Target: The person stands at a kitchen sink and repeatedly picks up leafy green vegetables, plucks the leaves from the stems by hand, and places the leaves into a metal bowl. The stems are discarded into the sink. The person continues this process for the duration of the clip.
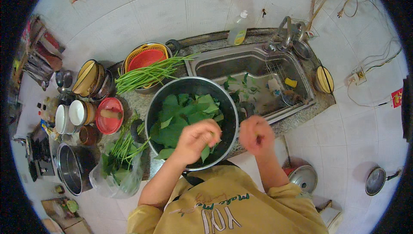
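Both hands centre frame: left hand (pixel 195 140) pinching a green leaf (pixel 205 152) over leaf-filled steel bowl (pixel 154 105), right hand (pixel 256 135) fisted beside it.

The left hand (pixel 195 140) covers part of a leaf (pixel 205 152) and the bowl's (pixel 150 109) near rim. The right hand (pixel 256 135) is blurred; what it pinches cannot be told. The black fisheye rim cuts off the shelf (pixel 36 57) at far left.

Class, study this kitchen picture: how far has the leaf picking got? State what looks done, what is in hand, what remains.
Done: picked green leaves fill much of the metal bowl. In hand: the left hand pinches a leaf over it; the right hand is closed, contents unclear. Left: leafy stems in the plastic bag and long green stems across the basket.
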The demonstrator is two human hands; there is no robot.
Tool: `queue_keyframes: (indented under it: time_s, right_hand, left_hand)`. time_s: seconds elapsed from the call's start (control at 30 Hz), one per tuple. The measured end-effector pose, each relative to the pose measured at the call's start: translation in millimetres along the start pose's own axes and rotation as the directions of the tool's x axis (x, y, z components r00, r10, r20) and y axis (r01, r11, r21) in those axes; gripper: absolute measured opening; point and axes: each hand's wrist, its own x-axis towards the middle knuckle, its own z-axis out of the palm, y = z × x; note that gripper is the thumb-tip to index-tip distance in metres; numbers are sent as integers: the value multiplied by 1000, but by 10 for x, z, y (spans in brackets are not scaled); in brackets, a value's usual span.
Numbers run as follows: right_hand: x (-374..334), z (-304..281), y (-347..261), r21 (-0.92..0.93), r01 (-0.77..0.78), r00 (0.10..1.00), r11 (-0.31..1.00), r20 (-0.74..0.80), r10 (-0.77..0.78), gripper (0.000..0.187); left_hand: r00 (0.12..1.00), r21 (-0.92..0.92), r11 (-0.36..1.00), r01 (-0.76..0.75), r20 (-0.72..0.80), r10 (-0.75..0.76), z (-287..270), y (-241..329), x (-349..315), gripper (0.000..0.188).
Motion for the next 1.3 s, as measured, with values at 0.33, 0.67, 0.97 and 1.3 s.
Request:
queue_keyframes:
  time_s: [0.33, 0.67, 0.97, 1.3]
  right_hand:
    - [246, -1131, -423, -614, -193, 688, 765, -641, -341, 37]
    - [551, -998, -241, -687, -239, 859, 686, -479, -181, 23]
    - [822, -288, -13, -839, 71, 980, 539, 160, 120, 24]
    - [681, 153, 142, -876, 94, 945, 472, 228, 236, 14]
  left_hand:
    - [870, -401, 915, -40, -464, -165, -112, -40, 211, 18]
    - [803, -445, 869, -218, -587, -99, -178, -61, 137, 17]
    - [758, -407, 861, -306, -651, -38, -142, 63, -36, 15]
    - [714, -311, 902, -299, -701, -5, -153, 135, -150, 11]
